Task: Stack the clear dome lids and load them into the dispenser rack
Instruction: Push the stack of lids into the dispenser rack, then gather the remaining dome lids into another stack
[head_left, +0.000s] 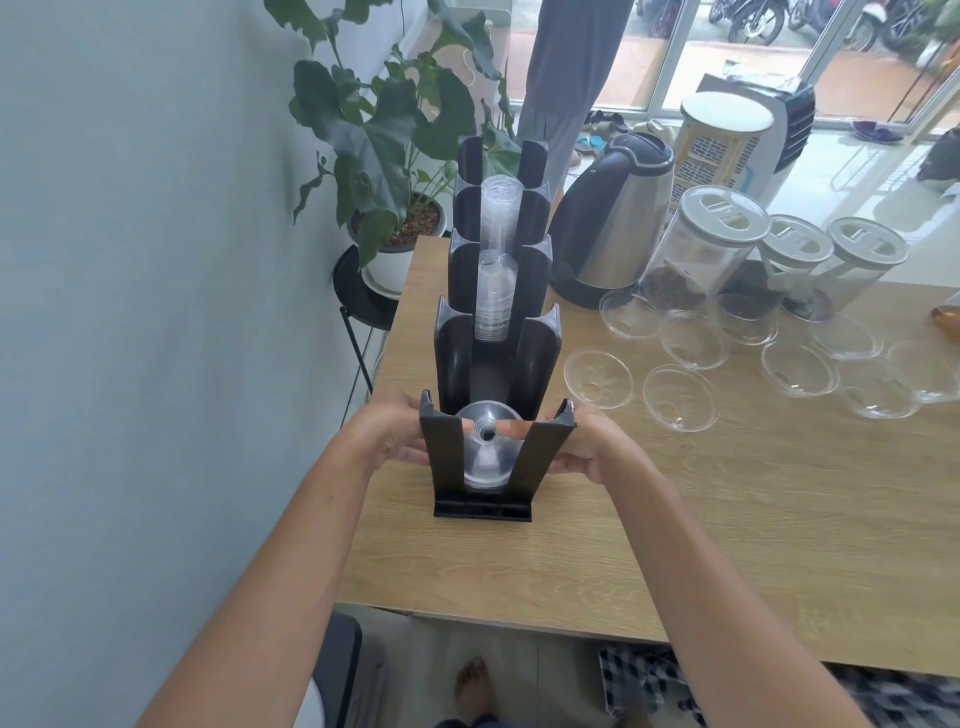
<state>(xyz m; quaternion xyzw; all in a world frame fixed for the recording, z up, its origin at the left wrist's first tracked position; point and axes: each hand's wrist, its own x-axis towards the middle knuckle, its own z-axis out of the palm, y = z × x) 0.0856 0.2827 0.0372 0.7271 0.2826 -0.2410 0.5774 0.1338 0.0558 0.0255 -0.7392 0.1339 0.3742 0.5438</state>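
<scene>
Two bare hands meet at the nearest slot of the black dispenser rack (493, 395), low centre of the frame. Left hand (387, 439) is at the slot's left wall, right hand (584, 447) at its right wall; fingertips of both reach inward and pinch a clear dome lid (488, 452) between them. The lid stands on edge inside that slot, dome and centre hole facing the camera, lower rim near the rack base. How the remaining fingers sit behind the walls cannot be told.

Rack stands on a light wooden table (675, 519), near its left edge, running away from the viewer in stepped compartments. Second slot looks empty. Further slots hold a stack of clear cups (496, 296) and, behind it, a taller clear stack (500, 208).

Right of the rack, loose dome lids (680, 397) lie rim-up on the table, spread toward the right edge of the frame, several touching.

Beyond them: a steel electric kettle (610, 218) just beside the rack, then three lidded clear jars (706, 244).

Upper left, off the table, a potted plant (384, 135) sits on a small black stand.
</scene>
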